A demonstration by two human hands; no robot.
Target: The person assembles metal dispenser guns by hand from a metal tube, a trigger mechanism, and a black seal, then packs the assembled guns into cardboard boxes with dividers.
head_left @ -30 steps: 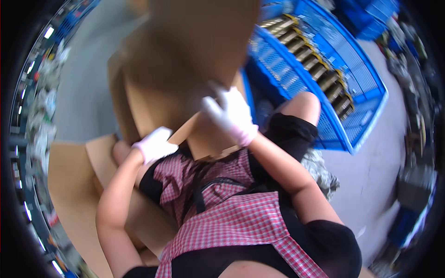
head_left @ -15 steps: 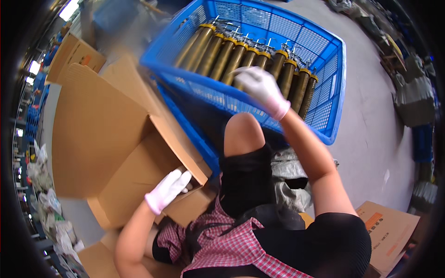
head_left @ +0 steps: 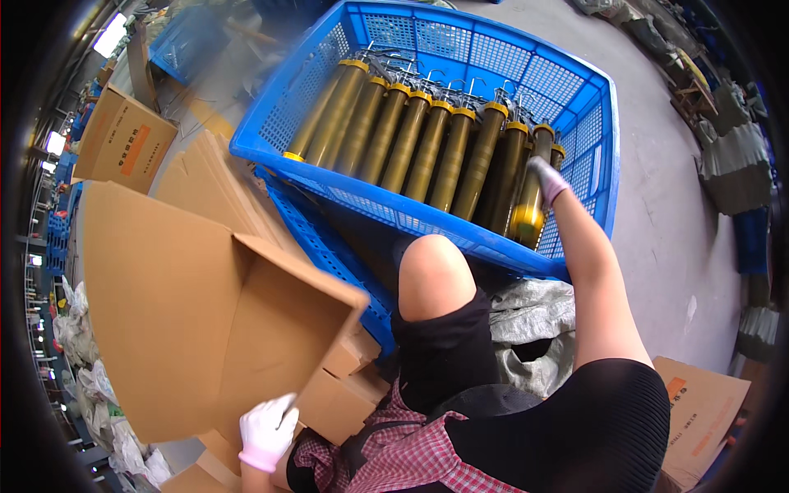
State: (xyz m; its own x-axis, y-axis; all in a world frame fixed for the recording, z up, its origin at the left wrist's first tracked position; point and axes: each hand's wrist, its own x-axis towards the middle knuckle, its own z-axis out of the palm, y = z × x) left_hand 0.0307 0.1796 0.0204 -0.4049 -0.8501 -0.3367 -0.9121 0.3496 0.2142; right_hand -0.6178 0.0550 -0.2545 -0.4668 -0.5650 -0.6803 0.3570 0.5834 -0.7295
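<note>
A blue plastic crate point(head_left: 604, 197) holds a slanting row of caulking guns point(head_left: 419, 152), with gold-brown barrels, yellow collars and hooked metal rods. At the row's right end, my right hand point(head_left: 546, 178), in a white glove blurred by motion, is closed around the barrel of one caulking gun point(head_left: 528, 215). Its lower yellow end shows. An open cardboard box point(head_left: 279, 329) tilts on my left, its flaps spread. My gloved left hand point(head_left: 267, 429) grips the box's near edge between thumb and fingers; some fingertips are hidden.
Under the crate's left side lies another blue crate point(head_left: 329, 263). Small cardboard boxes point(head_left: 337, 403) sit beside my leg, and a silvery woven sack point(head_left: 534, 316) lies right of my knee. Printed cartons stand at far left point(head_left: 123, 140) and lower right point(head_left: 699, 419).
My right hand has moved right along the row and closed on a caulking gun. My left hand has shifted down and left along the box, which has tilted.
</note>
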